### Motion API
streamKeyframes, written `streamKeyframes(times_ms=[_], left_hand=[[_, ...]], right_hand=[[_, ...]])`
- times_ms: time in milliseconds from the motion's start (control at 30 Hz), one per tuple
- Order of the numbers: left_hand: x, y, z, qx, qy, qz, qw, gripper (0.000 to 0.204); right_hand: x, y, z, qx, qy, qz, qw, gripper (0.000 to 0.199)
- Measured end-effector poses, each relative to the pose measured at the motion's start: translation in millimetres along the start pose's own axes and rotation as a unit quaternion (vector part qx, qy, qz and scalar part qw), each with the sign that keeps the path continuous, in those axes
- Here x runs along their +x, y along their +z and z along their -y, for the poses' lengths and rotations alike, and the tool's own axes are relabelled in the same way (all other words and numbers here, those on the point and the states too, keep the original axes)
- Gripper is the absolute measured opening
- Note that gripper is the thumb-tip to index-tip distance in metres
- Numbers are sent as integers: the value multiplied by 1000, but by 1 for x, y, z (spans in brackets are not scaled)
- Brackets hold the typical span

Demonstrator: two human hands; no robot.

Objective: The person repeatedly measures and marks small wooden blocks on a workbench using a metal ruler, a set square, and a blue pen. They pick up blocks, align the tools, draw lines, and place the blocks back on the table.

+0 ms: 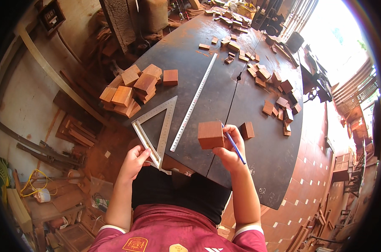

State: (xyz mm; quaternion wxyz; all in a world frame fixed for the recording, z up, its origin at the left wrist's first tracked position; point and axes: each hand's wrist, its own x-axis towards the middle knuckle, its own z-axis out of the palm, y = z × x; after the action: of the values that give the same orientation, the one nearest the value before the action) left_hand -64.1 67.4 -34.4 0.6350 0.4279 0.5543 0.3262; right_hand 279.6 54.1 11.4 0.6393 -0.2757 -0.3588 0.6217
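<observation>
My left hand (135, 161) is closed on the lower corner of a silver triangular speed square (170, 113), pinching its thick edge. The square reaches out over the dark table's near left edge. In my right hand (231, 152) is a reddish-brown wooden block (210, 135), gripped at its right side. A blue pen (235, 147) is tucked along the same fingers, slanting down toward the wrist. Between the hands a long steel ruler (194, 103) lies on the table. Just right of my right hand stands another wooden block (247, 130).
At the table's left edge several wooden blocks (145, 84) are heaped, one block (170, 77) apart. More blocks (283, 105) lie scattered along the right side and the far end. A seam (234, 92) runs down the dark tabletop (262, 155). Tiled floor (299, 193) shows at right.
</observation>
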Motion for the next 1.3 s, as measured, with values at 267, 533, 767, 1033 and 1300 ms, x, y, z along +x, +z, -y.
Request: streamKeyframes(times_ms=[267,533,767,1033,1300], left_hand=[[-1,0,-1,-37,-4,6,999,23],[0,3,1,-45,14,9,999,22],[0,4,5,-31,51,-8,998,21],[3,13,1,-7,79,-45,996,18],[6,-1,7,5,85,-72,994,21]], right_hand=[[2,-3,4,-28,44,-122,991,48],[1,-1,2,-103,6,-128,986,59],[-2,3,-4,-226,-60,-116,965,57],[-3,3,-3,-353,-88,-203,909,53],[1,9,-3,-366,-108,-221,897,42]])
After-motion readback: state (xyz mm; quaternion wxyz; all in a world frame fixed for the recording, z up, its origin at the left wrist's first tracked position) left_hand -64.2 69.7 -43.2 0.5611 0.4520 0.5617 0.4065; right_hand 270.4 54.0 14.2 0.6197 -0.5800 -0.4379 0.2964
